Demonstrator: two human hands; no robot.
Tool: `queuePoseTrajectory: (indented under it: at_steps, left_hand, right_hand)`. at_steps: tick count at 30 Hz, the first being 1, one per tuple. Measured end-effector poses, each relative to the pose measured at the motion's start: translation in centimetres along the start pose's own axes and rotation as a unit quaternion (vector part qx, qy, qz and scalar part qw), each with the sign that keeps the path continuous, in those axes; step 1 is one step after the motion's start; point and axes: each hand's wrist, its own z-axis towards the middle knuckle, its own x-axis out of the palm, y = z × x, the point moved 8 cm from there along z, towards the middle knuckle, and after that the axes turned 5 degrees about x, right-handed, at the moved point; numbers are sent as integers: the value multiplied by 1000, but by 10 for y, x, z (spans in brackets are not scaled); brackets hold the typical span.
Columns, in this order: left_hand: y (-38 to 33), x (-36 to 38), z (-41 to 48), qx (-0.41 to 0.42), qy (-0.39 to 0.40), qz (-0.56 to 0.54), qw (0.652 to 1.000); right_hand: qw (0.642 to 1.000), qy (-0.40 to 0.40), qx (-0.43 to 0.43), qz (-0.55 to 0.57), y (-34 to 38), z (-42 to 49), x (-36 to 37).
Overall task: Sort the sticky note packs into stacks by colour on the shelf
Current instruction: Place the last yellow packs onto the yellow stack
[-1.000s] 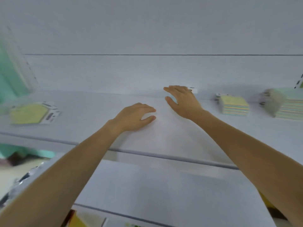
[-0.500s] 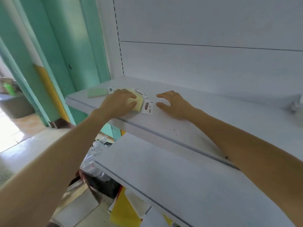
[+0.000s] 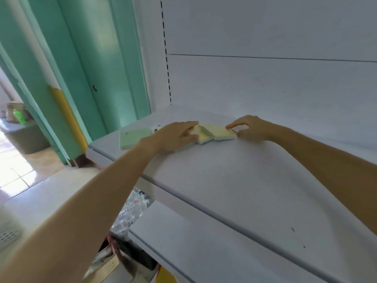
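Note:
Two or three yellow sticky note packs (image 3: 218, 132) lie side by side near the left end of the white shelf (image 3: 234, 180). My left hand (image 3: 175, 137) rests flat on the left packs, fingers spread over them. My right hand (image 3: 252, 127) touches the right edge of the rightmost yellow pack with thumb and fingertips. A green pack (image 3: 133, 137) lies flat to the left, by the shelf's end, apart from both hands. Part of the yellow packs is hidden under my left hand.
A second white shelf (image 3: 204, 246) sits below, with clutter and a plastic bag (image 3: 130, 213) beneath it. The white back panel (image 3: 265, 84) rises behind the packs. A teal door frame (image 3: 98, 68) and a tiled floor lie to the left.
My view has swung left along the shelf. Both hands have moved from bare shelf onto the yellow packs, which now sit pressed together between them.

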Motion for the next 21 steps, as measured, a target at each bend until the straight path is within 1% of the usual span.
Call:
queuePoseTrajectory:
  at_steps: [2, 4, 5, 7, 9, 11, 13, 15, 17, 20, 21]
  left_hand:
    - [4, 2, 13, 9, 6, -4, 1000]
    - [6, 4, 26, 14, 12, -20, 1000]
    - [5, 6, 31, 18, 15, -25, 999]
    - [8, 6, 38, 29, 9, -31, 999]
    - [16, 0, 42, 34, 4, -33, 999]
    - [29, -10, 42, 34, 9, -35, 999]
    - [42, -18, 39, 33, 16, -29, 999]
    - [53, -22, 35, 36, 22, -18, 999]
    - [60, -23, 32, 39, 22, -21, 999]
    - [59, -21, 32, 44, 16, -48, 998]
    - [56, -20, 34, 43, 13, -56, 997]
  right_hand:
    - [998, -58, 27, -5, -6, 3, -10]
    - [992, -100, 66, 35, -6, 7, -14]
    - [990, -101, 91, 44, -4, 9, -13]
    - [989, -67, 131, 9, 0, 13, -3]
    - [988, -43, 145, -42, 5, 13, 6]
    - [989, -33, 134, -47, 11, 5, 10]
    - [992, -36, 124, -4, 12, -3, 11]
    - [989, -50, 133, 26, 10, -11, 11]
    - [984, -59, 162, 54, 6, -20, 10]
    - [965, -64, 210, 141, 7, -34, 10]
    - [958, -78, 222, 166, 8, -36, 9]
